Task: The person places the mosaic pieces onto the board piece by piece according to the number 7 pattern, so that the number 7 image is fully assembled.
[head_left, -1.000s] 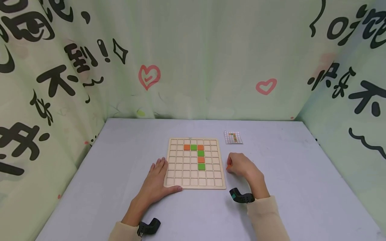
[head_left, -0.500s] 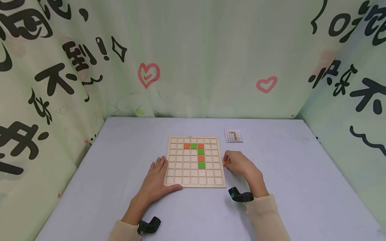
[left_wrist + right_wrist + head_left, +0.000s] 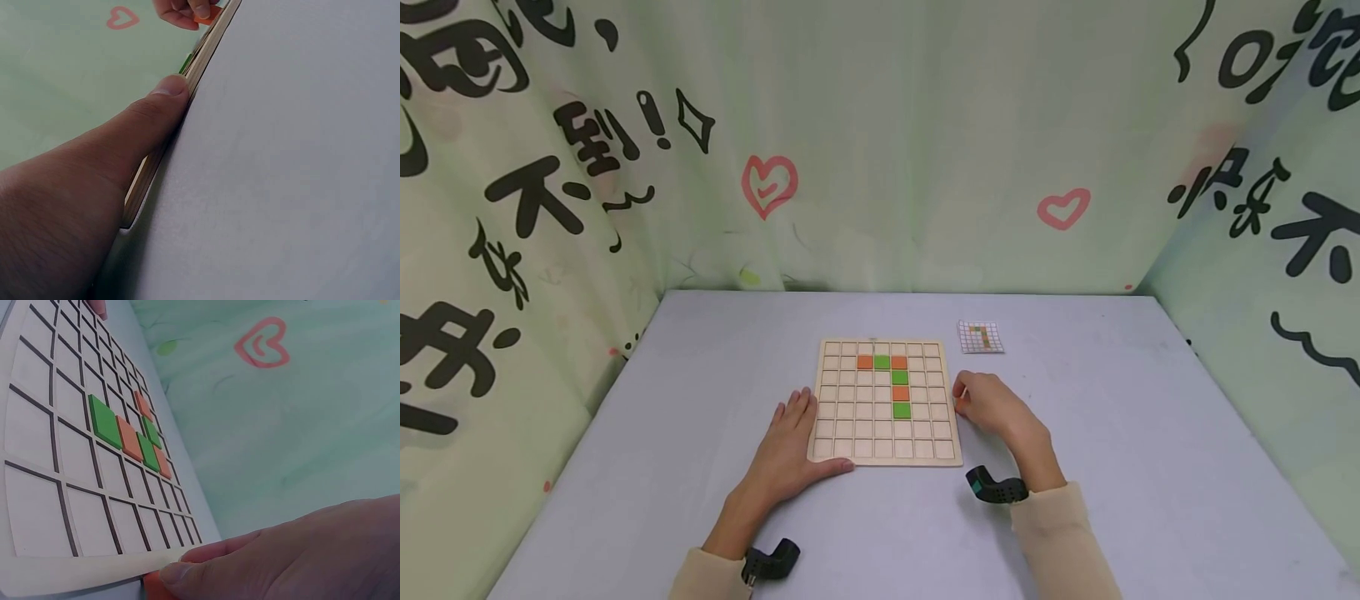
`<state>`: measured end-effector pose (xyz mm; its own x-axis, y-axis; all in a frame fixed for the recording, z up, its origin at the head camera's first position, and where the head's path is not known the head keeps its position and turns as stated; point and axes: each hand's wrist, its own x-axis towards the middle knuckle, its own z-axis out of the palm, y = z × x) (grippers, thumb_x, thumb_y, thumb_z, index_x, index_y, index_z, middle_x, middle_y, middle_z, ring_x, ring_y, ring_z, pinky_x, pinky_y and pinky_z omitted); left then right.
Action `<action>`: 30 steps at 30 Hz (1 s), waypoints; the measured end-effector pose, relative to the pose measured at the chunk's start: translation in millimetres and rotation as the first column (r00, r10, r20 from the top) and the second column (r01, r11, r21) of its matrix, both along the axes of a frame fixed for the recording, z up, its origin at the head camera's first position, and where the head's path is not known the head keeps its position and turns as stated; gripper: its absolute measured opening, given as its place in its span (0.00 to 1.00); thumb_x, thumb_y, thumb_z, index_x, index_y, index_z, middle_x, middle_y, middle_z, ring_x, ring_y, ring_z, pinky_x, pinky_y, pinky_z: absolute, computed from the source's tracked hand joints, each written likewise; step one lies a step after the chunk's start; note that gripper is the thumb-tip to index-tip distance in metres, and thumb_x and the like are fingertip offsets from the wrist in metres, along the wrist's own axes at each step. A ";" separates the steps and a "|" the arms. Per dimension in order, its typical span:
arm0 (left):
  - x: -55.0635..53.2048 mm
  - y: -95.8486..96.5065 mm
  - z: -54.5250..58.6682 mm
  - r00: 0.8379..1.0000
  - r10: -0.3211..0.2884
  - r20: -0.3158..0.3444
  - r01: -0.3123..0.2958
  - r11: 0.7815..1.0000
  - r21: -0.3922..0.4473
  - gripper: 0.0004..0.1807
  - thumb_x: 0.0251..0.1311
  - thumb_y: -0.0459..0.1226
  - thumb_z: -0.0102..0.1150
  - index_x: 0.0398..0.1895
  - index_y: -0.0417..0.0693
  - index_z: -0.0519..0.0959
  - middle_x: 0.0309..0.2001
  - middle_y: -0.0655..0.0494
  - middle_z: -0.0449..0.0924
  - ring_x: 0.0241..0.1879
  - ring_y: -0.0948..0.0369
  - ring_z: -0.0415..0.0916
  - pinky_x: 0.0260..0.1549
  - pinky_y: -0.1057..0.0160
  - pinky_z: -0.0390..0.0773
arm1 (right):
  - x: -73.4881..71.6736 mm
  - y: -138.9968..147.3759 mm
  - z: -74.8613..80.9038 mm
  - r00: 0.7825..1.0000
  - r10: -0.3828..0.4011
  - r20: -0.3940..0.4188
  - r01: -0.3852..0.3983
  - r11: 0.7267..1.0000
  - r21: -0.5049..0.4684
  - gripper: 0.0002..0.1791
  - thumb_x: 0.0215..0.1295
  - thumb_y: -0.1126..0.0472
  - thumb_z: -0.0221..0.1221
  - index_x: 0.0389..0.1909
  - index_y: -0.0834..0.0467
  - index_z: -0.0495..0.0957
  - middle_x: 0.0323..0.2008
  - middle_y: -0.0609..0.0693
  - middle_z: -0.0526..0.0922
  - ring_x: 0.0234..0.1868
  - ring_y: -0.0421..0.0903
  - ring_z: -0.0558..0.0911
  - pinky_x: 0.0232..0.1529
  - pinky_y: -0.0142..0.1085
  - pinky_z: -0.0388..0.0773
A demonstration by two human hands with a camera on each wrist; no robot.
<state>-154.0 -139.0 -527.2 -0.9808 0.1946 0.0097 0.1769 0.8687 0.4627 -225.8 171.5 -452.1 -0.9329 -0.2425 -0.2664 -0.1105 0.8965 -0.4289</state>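
Note:
A wooden grid board [image 3: 853,427] lies on the table with several orange and green square tiles in its cells. They form a short row near the top, with an orange tile [image 3: 865,362] at its left end, and a column running down to a green tile [image 3: 902,410]. My left hand [image 3: 786,458] rests against the board's left side, fingers extended, the thumb along its bottom-left edge. Beside the board's right edge, my right hand [image 3: 997,410] pinches another orange tile [image 3: 156,587] between thumb and fingers. That tile is mostly hidden in the head view.
A small pattern card [image 3: 981,337] with a coloured grid lies beyond the board's upper right corner. Light green curtains [image 3: 917,167] with black lettering and red hearts enclose the white table [image 3: 722,350] at the back and sides.
My right hand has shifted left, bringing the pinched orange tile up to the board's right edge. The left hand stays in place. The head view has tilted slightly.

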 end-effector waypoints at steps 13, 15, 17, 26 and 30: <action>-0.6 0.9 1.3 1.000 0.007 -0.003 -0.007 1.000 -0.001 0.67 0.46 0.71 0.65 0.78 0.36 0.53 0.80 0.41 0.48 0.81 0.47 0.43 0.80 0.45 0.45 | -0.4 -2.5 -3.1 1.000 0.005 -0.026 -0.004 1.000 0.015 0.07 0.68 0.66 0.60 0.44 0.62 0.78 0.33 0.53 0.80 0.32 0.47 0.75 0.32 0.35 0.74; -0.6 0.9 1.5 1.000 0.007 -0.004 -0.007 1.000 0.002 0.67 0.46 0.71 0.65 0.78 0.36 0.53 0.80 0.40 0.48 0.81 0.47 0.43 0.80 0.45 0.46 | 0.0 -2.3 -2.7 1.000 0.005 -0.030 -0.005 1.000 0.017 0.07 0.68 0.67 0.60 0.44 0.62 0.78 0.33 0.53 0.80 0.33 0.47 0.75 0.33 0.35 0.75; -0.6 0.8 1.6 1.000 0.006 -0.005 -0.006 1.000 0.004 0.67 0.46 0.71 0.65 0.78 0.36 0.53 0.80 0.40 0.48 0.81 0.47 0.43 0.80 0.45 0.46 | 0.3 -1.9 -2.7 0.999 0.008 -0.034 -0.007 1.000 0.019 0.07 0.67 0.68 0.59 0.44 0.62 0.78 0.34 0.53 0.80 0.34 0.47 0.75 0.34 0.37 0.76; -0.2 0.5 0.6 1.000 0.004 -0.011 -0.004 1.000 0.005 0.67 0.46 0.71 0.65 0.78 0.36 0.53 0.80 0.40 0.49 0.81 0.46 0.43 0.80 0.45 0.46 | 2.4 -1.5 0.1 0.998 -0.011 -0.067 0.011 1.000 -0.005 0.05 0.67 0.66 0.62 0.41 0.64 0.79 0.33 0.54 0.82 0.32 0.46 0.76 0.33 0.36 0.77; 0.5 0.4 0.6 1.000 0.004 -0.013 -0.004 1.000 0.017 0.67 0.46 0.71 0.65 0.78 0.35 0.53 0.80 0.40 0.49 0.81 0.46 0.44 0.80 0.45 0.46 | 3.6 -3.4 2.3 0.997 -0.021 -0.072 0.018 0.999 -0.040 0.07 0.66 0.67 0.63 0.42 0.64 0.78 0.34 0.54 0.82 0.32 0.46 0.76 0.33 0.35 0.76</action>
